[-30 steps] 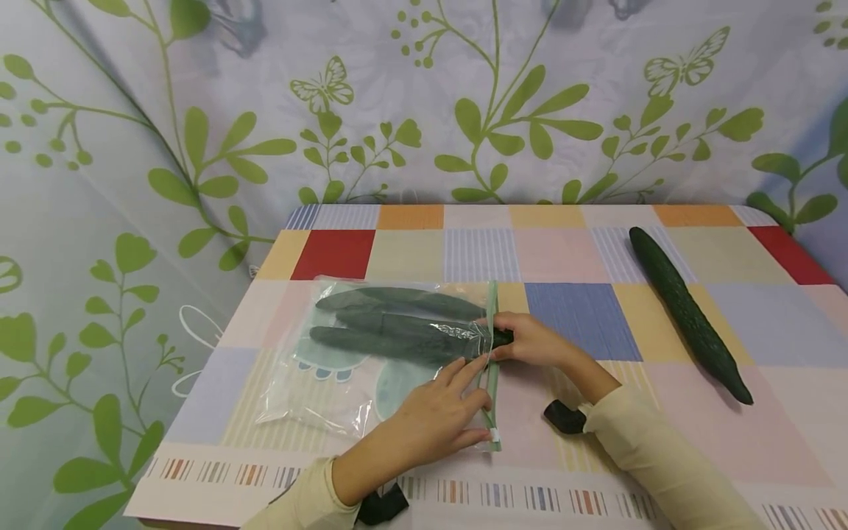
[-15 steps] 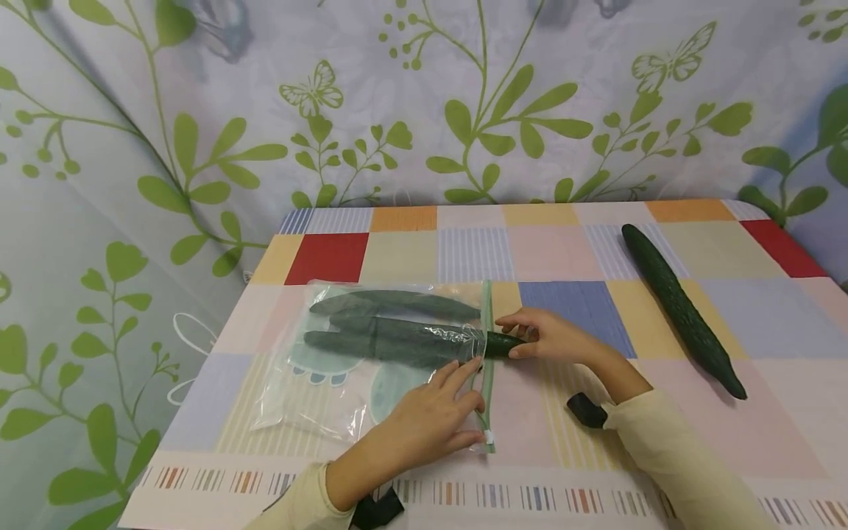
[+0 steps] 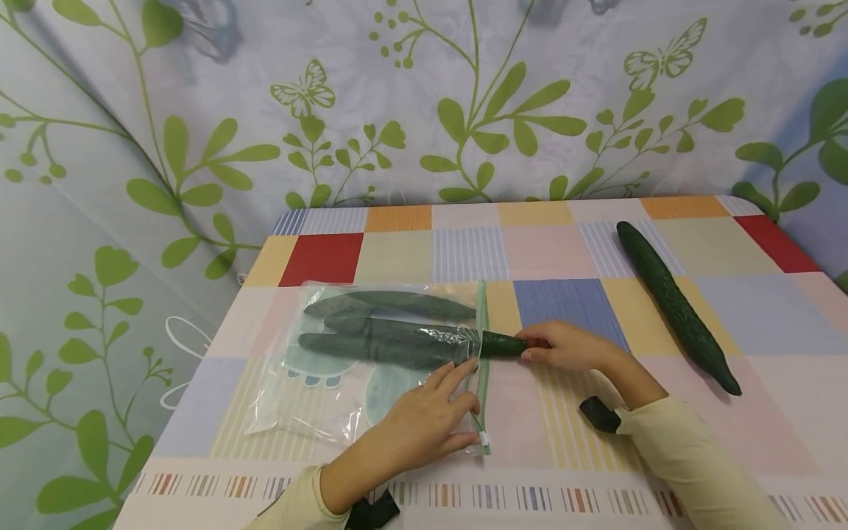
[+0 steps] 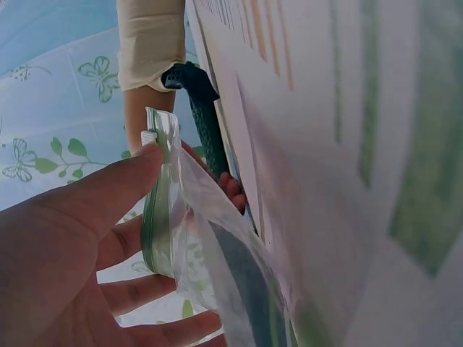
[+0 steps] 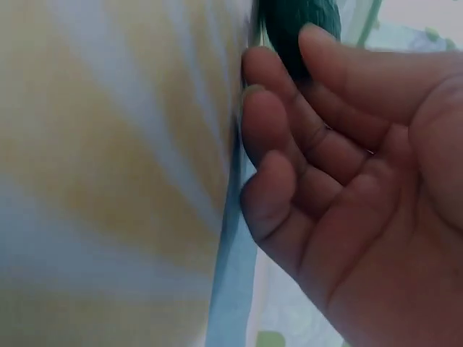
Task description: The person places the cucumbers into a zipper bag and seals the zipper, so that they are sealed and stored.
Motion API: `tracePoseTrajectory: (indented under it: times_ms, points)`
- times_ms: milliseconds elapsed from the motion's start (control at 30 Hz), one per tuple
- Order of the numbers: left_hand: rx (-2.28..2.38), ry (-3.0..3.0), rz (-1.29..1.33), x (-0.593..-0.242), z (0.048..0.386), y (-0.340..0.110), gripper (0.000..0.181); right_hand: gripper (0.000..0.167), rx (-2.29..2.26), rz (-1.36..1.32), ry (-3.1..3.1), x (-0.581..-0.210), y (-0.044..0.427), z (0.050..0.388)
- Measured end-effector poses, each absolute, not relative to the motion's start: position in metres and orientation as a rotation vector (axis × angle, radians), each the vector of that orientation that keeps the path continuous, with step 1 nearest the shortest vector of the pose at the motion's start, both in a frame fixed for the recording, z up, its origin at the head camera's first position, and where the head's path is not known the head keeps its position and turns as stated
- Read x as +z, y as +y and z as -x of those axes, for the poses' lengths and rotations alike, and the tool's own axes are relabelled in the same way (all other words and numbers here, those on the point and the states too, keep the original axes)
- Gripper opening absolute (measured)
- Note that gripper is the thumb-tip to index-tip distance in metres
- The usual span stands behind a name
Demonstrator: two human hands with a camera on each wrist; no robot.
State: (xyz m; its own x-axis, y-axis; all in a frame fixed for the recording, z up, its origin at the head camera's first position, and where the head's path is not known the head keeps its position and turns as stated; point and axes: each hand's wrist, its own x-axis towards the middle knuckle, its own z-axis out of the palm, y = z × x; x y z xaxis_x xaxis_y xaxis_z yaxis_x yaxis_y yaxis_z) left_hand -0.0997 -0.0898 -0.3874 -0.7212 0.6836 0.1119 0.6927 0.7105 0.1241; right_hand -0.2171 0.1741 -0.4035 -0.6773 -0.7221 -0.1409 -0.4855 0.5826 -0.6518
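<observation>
A clear zip bag (image 3: 268,408) with a green zipper edge lies flat, its mouth facing right. Inside, an upper cucumber (image 3: 391,302) and a lower cucumber (image 3: 331,346) show through the plastic. Between them, a third cucumber (image 3: 501,344) sticks partly out of the mouth. My right hand (image 3: 573,346) pinches its protruding end between thumb and fingers, as the right wrist view also shows. My left hand (image 3: 420,423) holds the near part of the bag's mouth. In the left wrist view its thumb touches the white slider (image 4: 148,137), with fingers behind the zipper strip.
Another cucumber (image 3: 676,309) lies loose at a slant on the right side of the table. A patchwork cloth (image 3: 464,258) covers the tabletop. Behind stands a leaf-patterned curtain (image 3: 371,59). Black straps (image 3: 599,414) show at both wrists.
My right hand has moved right, away from the bag's mouth. More of the middle cucumber now sticks out of the bag. The left hand keeps its place on the bag.
</observation>
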Motion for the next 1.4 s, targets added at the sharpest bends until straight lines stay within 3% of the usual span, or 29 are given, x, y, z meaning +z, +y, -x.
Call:
tracePoseTrajectory:
  times_ms: [167, 467, 633, 1400]
  points:
    - [-0.246, -2.849, 1.149, -0.387, 0.099, -0.090, 0.029, 0.025, -0.895, 0.995, 2.391, -0.401, 0.166, 0.218]
    - [-0.233, -2.863, 1.160, -0.386, 0.099, -0.089, 0.030, 0.026, -0.955, 0.964, 2.411, -0.404, 0.143, 0.220]
    - [-0.238, -2.841, 1.158, -0.386, 0.100, -0.088, 0.031, 0.015, -0.974, 0.983, 2.429, -0.404, 0.128, 0.225]
    - [-0.265, -2.868, 1.174, -0.385, 0.100, -0.089, 0.029, 0.011, -0.956, 0.911, 2.464, -0.418, 0.122, 0.234]
